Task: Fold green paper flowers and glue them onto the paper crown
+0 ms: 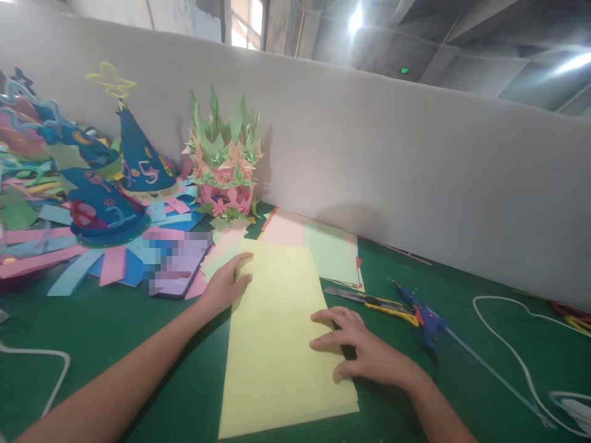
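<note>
A tall sheet of pale yellow paper (277, 363) lies on the green table in front of me, with another sheet edge showing beneath its lower right corner. At its upper left edge is my left hand (229, 280), thumb and fingers apart over the margin. My right hand (348, 341) rests at the right edge, its fingers spread and curved over the paper. Neither hand grips anything. Just right of the sheet lie a box cutter (353, 297) and yellow-handled scissors (392, 312). A blue glue gun (427, 320) with a long glue stick is farther right.
Blue paper cone hats (143, 157) and cut paper strips crowd the left side. A flower-trimmed paper crown (226, 166) stands by the white partition (392, 147). A phone (182, 267) and green paper (332, 249) lie nearby. A white cord (521, 363) loops at right.
</note>
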A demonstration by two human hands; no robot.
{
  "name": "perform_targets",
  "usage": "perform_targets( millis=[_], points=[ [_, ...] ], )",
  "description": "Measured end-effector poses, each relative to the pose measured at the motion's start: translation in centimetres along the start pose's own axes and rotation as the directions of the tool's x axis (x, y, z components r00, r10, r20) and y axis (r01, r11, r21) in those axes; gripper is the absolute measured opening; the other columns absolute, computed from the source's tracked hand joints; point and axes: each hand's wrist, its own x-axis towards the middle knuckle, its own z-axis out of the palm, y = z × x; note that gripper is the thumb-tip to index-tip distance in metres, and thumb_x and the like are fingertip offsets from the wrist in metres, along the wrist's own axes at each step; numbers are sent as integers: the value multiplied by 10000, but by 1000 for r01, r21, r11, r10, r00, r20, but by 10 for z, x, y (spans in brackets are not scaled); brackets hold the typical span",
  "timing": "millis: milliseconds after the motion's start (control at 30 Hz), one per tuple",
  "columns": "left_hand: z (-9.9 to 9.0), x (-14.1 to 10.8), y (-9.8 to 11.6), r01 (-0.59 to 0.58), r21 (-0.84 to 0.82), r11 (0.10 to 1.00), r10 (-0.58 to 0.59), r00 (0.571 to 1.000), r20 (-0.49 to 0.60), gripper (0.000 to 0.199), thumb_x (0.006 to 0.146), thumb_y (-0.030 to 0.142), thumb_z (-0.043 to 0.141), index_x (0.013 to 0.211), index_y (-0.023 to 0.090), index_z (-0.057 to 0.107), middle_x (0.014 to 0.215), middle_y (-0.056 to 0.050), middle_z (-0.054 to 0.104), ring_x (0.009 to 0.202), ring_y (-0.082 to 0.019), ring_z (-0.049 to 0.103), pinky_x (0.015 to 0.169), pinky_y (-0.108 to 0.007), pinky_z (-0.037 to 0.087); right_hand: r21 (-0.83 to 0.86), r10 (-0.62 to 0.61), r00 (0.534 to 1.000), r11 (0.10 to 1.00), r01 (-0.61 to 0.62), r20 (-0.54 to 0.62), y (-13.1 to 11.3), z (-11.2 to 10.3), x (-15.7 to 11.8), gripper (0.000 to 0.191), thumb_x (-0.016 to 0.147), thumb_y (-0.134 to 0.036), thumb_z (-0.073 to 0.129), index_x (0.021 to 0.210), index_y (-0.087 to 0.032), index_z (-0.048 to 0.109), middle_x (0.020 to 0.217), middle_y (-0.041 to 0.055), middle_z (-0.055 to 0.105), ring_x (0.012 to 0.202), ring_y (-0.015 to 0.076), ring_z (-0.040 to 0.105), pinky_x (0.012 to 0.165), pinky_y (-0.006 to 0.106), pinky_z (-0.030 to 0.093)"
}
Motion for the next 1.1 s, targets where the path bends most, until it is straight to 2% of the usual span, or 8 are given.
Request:
perform_targets(
  millis=[133, 300, 500, 667, 800, 933, 1033, 1100],
  points=[
    [8, -3, -4, -69, 25, 997, 68, 997, 36, 430, 796, 323, 452, 1213, 214, 452, 1223, -60, 559, 1069, -231, 549, 910, -359, 426, 14, -10, 998, 1000, 11, -64, 2, 5, 4, 341, 640, -471, 722, 966, -382, 677, 1283, 1, 442, 1224, 281, 282, 1009, 468, 208],
    [14, -5, -9, -203, 40, 978, 202, 979, 19, 451, 790, 246, 457, 1238, 209, 427, 1253, -74, 526, 1188, -232, 456, 1015, -407, 349, -2, -69, 986, 998, 70, -150, 6, 11, 8, 223, 709, -386, 696, 931, -367, 696, 1229, 15, 484, 1163, 264, 344, 975, 460, 253],
    [10, -2, -7, -211, -76, 974, 210, 977, -22, 576, 735, 156, 460, 1302, 194, 363, 1349, -89, 423, 1271, -230, 358, 1063, -404, 291, 25, -144, 979, 988, 149, -142, 2, 10, 6, 193, 799, -419, 591, 941, -348, 701, 1143, 29, 551, 1096, 232, 395, 950, 431, 292],
    [7, -1, -5, -98, -180, 979, 101, 995, 8, 494, 738, 261, 522, 1221, 171, 471, 1289, -93, 511, 1209, -238, 447, 1032, -374, 336, 85, -207, 972, 973, 216, -108, -3, 7, 5, 241, 851, -420, 517, 969, -308, 695, 1075, 44, 584, 1038, 201, 430, 942, 403, 310],
    [5, 0, -4, -62, -160, 985, 58, 998, -28, 395, 748, 319, 528, 1123, 195, 550, 1194, -71, 584, 1121, -241, 521, 983, -382, 383, 89, -243, 965, 963, 252, -102, -2, 8, 5, 241, 872, -391, 496, 989, -299, 686, 1013, 43, 598, 993, 183, 453, 919, 383, 319],
    [3, 0, -2, -106, -184, 977, 90, 992, -90, 614, 706, 262, 559, 1296, 205, 399, 1282, -87, 501, 1142, -248, 492, 974, -397, 389, 79, -256, 963, 962, 263, -86, -3, 9, 5, 224, 871, -375, 504, 928, -300, 707, 933, 35, 595, 937, 172, 479, 907, 369, 316],
    [3, -1, 0, -38, -346, 937, 21, 998, -54, 742, 711, 262, 564, 1378, 222, 241, 1230, -100, 528, 982, -223, 588, 837, -375, 480, 59, -216, 976, 974, 217, -32, -7, 7, 5, 212, 780, -445, 604, 900, -307, 712, 954, 29, 557, 959, 188, 467, 919, 376, 303],
    [3, -1, 1, -11, -457, 890, -9, 999, -41, 820, 706, 260, 573, 1402, 221, 140, 1136, -98, 582, 880, -202, 622, 752, -344, 505, 52, -173, 985, 983, 173, -5, -9, 7, 5, 341, 694, -504, 664, 978, -316, 681, 1009, 31, 518, 999, 211, 442, 931, 390, 296]
  ],
)
